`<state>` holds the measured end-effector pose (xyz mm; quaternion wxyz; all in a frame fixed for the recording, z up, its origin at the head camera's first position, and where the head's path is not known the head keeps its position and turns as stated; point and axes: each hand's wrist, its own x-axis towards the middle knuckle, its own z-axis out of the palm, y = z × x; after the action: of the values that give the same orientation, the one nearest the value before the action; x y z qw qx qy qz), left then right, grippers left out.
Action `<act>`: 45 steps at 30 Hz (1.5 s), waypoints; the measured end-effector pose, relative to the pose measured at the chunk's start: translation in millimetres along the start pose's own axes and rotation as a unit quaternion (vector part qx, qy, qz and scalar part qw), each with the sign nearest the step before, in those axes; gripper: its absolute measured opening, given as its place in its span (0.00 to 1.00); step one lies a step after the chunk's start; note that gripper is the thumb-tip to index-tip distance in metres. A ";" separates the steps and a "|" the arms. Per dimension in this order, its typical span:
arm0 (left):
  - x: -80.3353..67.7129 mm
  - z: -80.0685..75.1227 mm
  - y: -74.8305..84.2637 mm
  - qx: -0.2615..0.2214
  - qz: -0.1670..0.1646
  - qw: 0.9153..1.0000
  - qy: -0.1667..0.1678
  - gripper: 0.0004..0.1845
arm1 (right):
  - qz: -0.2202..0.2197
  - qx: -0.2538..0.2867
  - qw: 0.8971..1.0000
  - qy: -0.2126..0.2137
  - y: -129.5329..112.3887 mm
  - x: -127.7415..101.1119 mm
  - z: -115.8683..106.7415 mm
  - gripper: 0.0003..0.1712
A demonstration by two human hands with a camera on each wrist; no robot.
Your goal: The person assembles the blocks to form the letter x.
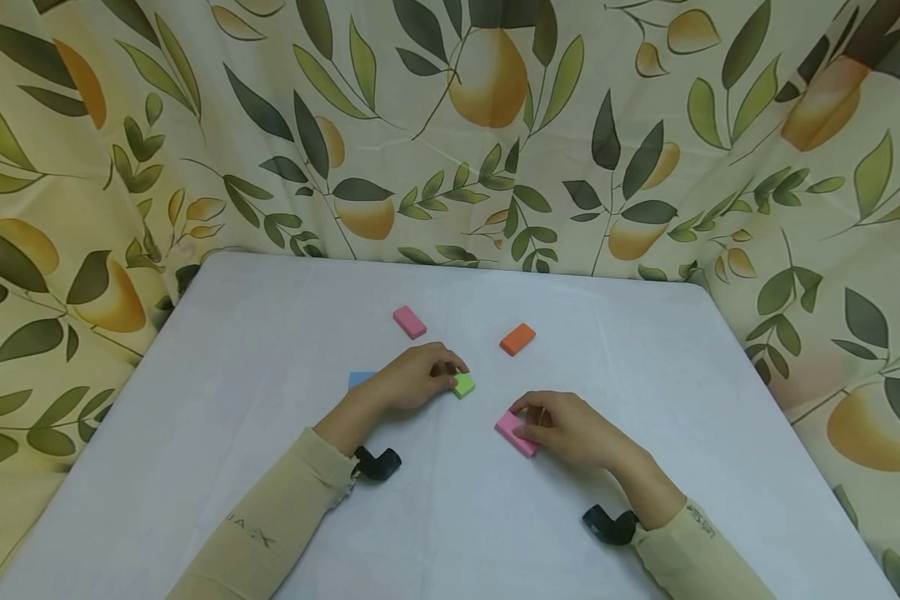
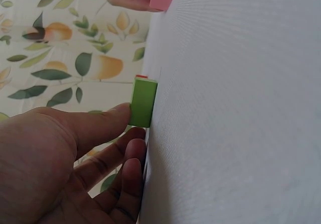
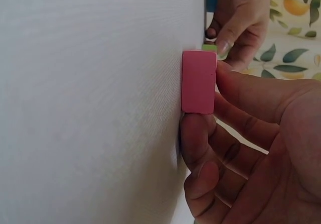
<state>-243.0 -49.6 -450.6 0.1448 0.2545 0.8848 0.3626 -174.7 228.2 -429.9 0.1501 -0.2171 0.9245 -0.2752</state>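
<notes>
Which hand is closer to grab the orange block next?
Probably the right hand. The orange block lies above it, a little to its left, while the left hand sits farther over. Both hands are busy, on the pink block and the green block.

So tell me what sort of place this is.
Probably a makeshift tabletop recording setup, not a lived-in room: a table under a plain white cover, a leaf-and-fruit curtain closing it in, and only small coloured blocks such as the orange block.
</notes>
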 end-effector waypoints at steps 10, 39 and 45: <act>1.3 0.6 -1.0 0.006 -0.001 1.000 -0.001 0.13 | -0.001 -0.006 1.000 0.004 -1.9 2.1 0.2 0.14; 0.6 2.6 -2.5 -0.002 -0.003 1.000 0.003 0.12 | 0.011 -0.012 1.000 0.007 -5.4 5.7 2.1 0.13; 1.4 1.8 -2.3 -0.001 0.002 1.000 0.004 0.12 | 0.002 -0.010 1.000 0.008 -5.7 7.4 2.6 0.14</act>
<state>-244.2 -49.2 -453.6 0.1415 0.2544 0.8844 0.3649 -178.3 219.2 -429.8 0.1407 -0.2144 0.9289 -0.2673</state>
